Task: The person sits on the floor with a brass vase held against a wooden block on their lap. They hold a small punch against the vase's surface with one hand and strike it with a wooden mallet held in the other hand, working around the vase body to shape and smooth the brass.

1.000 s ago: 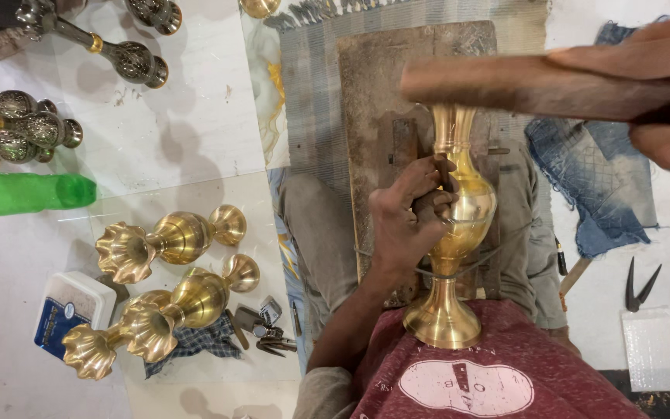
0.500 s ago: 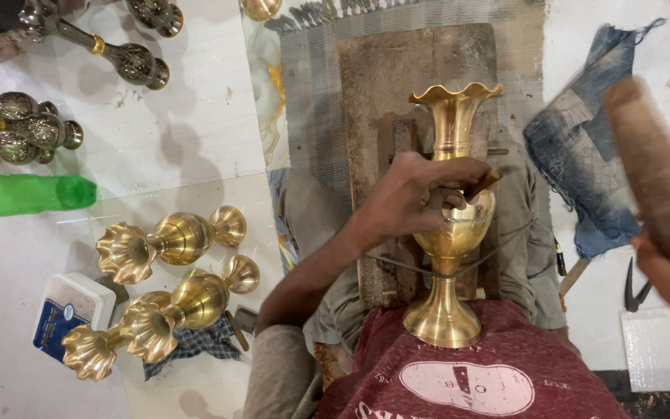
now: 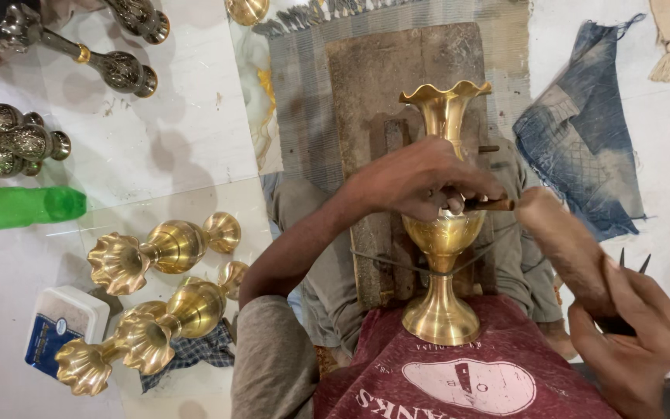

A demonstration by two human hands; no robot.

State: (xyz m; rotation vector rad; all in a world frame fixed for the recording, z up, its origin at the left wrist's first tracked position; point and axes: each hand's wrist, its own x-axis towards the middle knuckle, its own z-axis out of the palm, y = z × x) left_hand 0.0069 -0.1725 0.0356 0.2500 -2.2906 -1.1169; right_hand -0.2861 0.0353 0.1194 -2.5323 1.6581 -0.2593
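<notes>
A tall brass vase (image 3: 443, 233) with a fluted rim stands upright on a dark red cloth (image 3: 459, 372) over my lap. My left hand (image 3: 420, 182) rests against the vase's belly and pinches a small chisel-like tool (image 3: 490, 205) whose tip touches the brass. My right hand (image 3: 633, 337) grips a thick wooden mallet (image 3: 564, 244), its head right next to the tool's back end. A thin wire loops around the vase's neck.
Behind the vase lie a worn wooden board (image 3: 397, 85) and a grey mat. Two finished brass vases (image 3: 157, 248) lie at the left by a small blue-and-white box (image 3: 60, 326), a green bottle (image 3: 17, 208), darker vases (image 3: 9, 140), and a blue rag (image 3: 579, 140) right.
The mallet swung from high across the vase, out to the right, then down to the tool's end. My left hand stayed on the vase with the tool.
</notes>
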